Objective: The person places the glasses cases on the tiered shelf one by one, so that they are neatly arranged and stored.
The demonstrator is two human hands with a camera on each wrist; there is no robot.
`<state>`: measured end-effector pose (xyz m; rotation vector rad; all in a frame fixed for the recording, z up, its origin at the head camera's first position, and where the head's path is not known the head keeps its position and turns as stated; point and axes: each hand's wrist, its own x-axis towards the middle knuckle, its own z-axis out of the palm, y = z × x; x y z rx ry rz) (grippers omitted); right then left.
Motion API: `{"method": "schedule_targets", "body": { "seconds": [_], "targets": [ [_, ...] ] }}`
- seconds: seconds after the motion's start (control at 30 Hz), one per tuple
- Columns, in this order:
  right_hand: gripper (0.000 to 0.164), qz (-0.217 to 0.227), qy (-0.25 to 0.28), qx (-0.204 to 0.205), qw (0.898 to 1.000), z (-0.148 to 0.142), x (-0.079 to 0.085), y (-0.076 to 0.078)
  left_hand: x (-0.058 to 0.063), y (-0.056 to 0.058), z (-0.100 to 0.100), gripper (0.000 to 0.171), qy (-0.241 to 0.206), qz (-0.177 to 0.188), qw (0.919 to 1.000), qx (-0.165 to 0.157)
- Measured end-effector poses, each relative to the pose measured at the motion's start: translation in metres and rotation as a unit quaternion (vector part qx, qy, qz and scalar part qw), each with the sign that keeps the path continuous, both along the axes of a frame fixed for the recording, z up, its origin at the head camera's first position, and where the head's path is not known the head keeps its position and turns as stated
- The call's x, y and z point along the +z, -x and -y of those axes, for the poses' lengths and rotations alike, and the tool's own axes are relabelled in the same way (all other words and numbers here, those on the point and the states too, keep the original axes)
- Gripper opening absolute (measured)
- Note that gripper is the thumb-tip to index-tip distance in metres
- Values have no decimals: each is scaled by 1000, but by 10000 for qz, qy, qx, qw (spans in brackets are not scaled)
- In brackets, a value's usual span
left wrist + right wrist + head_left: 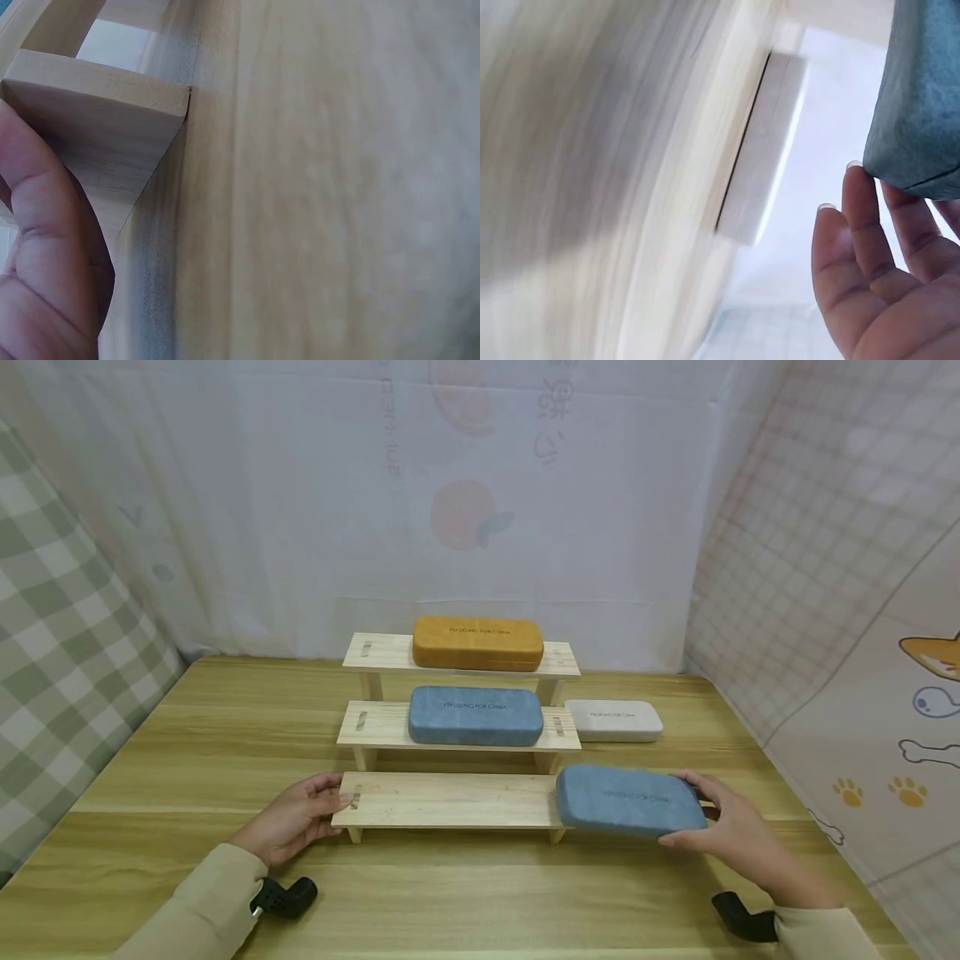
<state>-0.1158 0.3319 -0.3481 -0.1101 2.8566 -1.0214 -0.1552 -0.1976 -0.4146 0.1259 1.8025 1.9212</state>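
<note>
A three-step wooden display stand [450, 802] stands on the table. My left hand [300, 818] grips the left end of its lowest step; in the left wrist view the fingers [45, 232] lie beside the stand's wooden leg [97, 112]. My right hand [723, 827] holds a blue glasses case [630, 797] by its right end, the left end over the right edge of the lowest step. In the right wrist view, fingertips touch the end of this case [922, 105]. Another blue case [476, 718] rests on the middle step, a mustard-yellow case [477, 645] on the top one.
A white glasses case [617, 722] lies on the wooden table [247, 735], right of the middle step. Behind the table hangs a white printed cloth [300, 527]. Checked cloth [67, 610] hangs on the left and patterned cloth [840, 610] on the right.
</note>
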Motion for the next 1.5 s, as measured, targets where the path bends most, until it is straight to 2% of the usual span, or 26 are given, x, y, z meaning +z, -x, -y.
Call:
{"method": "schedule_targets", "body": {
  "seconds": [0.27, 0.8, 1.0, 1.2, 1.5],
  "targets": [
    [85, -446, 72, 229, 9987, 31, 4, 0, 0, -1, 0, 72, 17, 20, 10000, 55],
    [84, -711, 344, 423, 9960, 86, 2, 4, 1, -2, -1, 72, -34, 8, 10000, 20],
    [79, -829, 494, 509, 9940, 110, 1, 5, 1, -1, -1, 71, 11, 43, 10000, 76],
    [77, -806, 728, 585, 9924, 132, -1, 6, 0, 0, -2, 69, 5, 8, 10000, 72],
    [76, -564, 981, 435, 9926, 167, -7, 8, 1, 0, -2, 67, 20, -21, 9999, 107]
  ]
}}
